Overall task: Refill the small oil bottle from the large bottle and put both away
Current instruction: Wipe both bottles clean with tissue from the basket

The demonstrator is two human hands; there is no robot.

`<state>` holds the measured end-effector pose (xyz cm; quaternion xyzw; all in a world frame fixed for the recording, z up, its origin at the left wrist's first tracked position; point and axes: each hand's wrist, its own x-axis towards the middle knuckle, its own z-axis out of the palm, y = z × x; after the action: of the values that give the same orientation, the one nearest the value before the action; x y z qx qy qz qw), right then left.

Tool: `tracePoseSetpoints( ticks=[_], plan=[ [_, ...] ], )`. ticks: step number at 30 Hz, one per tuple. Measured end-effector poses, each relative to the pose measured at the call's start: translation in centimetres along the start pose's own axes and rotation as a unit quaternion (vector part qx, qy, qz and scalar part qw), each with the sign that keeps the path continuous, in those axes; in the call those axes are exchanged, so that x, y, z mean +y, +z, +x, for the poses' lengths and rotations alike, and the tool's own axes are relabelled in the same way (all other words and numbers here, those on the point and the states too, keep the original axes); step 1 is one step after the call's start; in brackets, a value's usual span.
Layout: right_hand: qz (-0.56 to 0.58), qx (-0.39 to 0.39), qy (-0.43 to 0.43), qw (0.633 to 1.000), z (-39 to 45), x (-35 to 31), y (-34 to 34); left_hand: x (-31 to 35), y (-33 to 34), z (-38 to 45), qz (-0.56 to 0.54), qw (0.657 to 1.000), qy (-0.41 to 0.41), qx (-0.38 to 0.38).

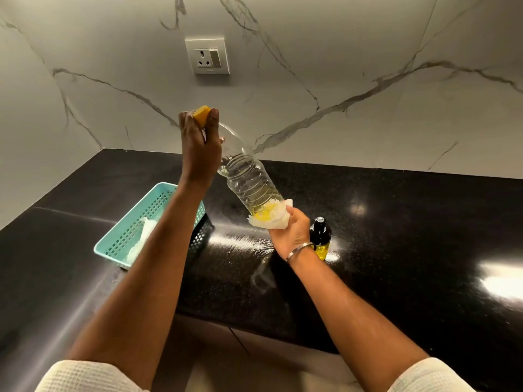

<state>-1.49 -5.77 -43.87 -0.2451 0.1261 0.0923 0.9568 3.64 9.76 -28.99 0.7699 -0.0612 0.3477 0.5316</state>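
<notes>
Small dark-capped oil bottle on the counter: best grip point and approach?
Judging by its pose, grip the small dark-capped oil bottle around its yellow lower body, coming from its right. It stands upright on the black counter, and the right hand crowds its left side.

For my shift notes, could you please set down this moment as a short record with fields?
left hand: grips the yellow cap end of the large bottle
right hand: presses a paper towel against the bottle's base
large bottle: tilted, held above the counter, little oil left
small bottle: upright on the counter, black top on, yellow oil inside
basket: turquoise, on the counter, white paper inside
</notes>
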Motion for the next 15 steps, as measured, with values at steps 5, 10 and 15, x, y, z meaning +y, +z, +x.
tracePoseSetpoints(
  ticks=[5,10,15],
  plan=[
    [-0.069,0.049,0.041,0.996,0.3,0.3,-0.7,-0.1,1.2,-0.4,0.031,0.999,0.035,-0.001],
    [-0.177,0.13,0.043,0.975,0.6,1.7,-1.0,-2.2,2.4,1.3,0.043,0.998,0.038,0.002],
    [-0.274,0.17,0.067,0.944,0.7,2.3,-1.5,-3.1,5.3,2.1,0.067,0.996,0.052,-0.009]
  ],
)
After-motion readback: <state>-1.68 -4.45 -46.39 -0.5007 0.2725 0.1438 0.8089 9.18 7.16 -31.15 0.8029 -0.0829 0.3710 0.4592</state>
